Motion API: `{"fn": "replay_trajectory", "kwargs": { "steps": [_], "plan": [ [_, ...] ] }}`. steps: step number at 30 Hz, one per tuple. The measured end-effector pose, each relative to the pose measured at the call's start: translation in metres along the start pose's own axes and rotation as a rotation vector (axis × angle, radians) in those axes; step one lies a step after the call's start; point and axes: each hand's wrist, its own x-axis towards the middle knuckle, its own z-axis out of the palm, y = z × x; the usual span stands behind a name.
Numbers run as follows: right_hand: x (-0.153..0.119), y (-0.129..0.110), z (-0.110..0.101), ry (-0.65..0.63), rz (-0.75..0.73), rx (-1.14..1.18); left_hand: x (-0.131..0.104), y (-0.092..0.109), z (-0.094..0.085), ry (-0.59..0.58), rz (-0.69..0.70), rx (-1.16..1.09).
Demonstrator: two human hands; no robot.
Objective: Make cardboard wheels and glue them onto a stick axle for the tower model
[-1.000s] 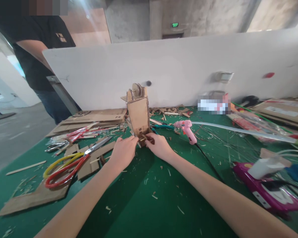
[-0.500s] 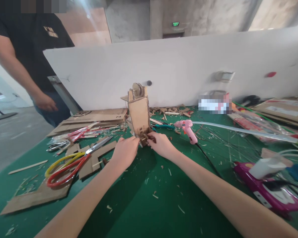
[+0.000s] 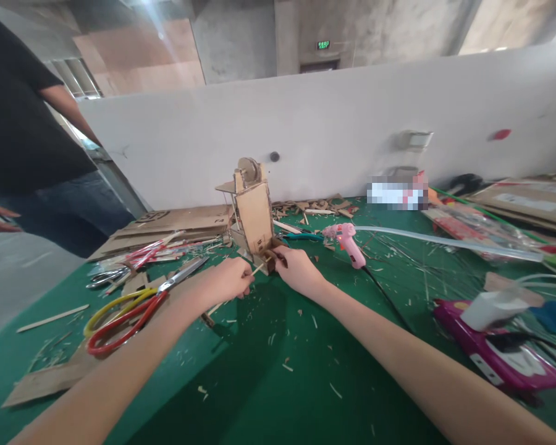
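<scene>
A cardboard tower (image 3: 254,213) with a round wheel (image 3: 249,170) on top stands upright on the green table (image 3: 278,377). Between the fingers of my left hand (image 3: 231,277) is a thin wooden stick (image 3: 258,267), pointing at the tower's foot. My right hand (image 3: 299,270) has its fingers closed on a small brown cardboard piece (image 3: 269,256) at the tower's lower front. Whether the stick's far end enters that piece, I cannot tell. Scissors (image 3: 167,284) with red and yellow handles lie left of my left hand.
A pink glue gun (image 3: 346,241) lies right of the tower, its cable trailing forward. Nearer on the right sits a purple power strip (image 3: 491,352). Cardboard sheets (image 3: 185,221) are stacked at the back left, before a white panel (image 3: 324,136). A person (image 3: 32,123) stands far left.
My left hand has drawn back left from the tower's foot, and the stick now shows. The tower leans slightly more leftward. The person at left has shifted and turned.
</scene>
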Motion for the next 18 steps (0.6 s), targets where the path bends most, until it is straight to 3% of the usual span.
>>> {"fn": "replay_trajectory", "kwargs": {
  "steps": [4,18],
  "plan": [
    [-0.002,-0.003,-0.001,-0.009,-0.033,0.015,0.004,0.001,0.003,-0.02,-0.019,-0.096],
    [-0.006,-0.01,0.005,-0.024,-0.045,0.075,0.01,0.001,0.005,0.007,0.029,-0.043]
  ]
}}
